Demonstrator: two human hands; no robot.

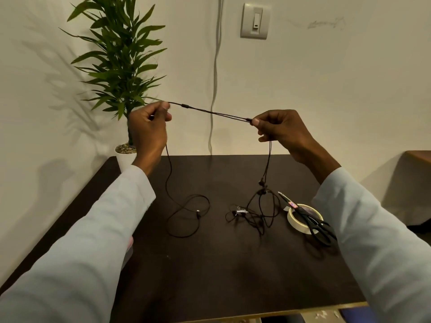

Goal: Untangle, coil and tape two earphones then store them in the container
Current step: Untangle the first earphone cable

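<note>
1. earphone cable point(211, 112): stretched taut above the table point(210, 264), pinched by our left hand point(149, 127) and right hand point(279, 129)
2. second earphone point(251, 215): tangled on the table, beside tape roll point(294, 220) and scissors point(312, 223)

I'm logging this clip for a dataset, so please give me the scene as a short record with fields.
left hand: left hand pinches the black earphone cord, raised above the table
right hand: right hand pinches the same cord, stretched between both hands
on table: dark table holds a tangled cord pile, tape roll, scissors lying across the roll
background: potted plant, wall switch
container: not clearly visible
</note>
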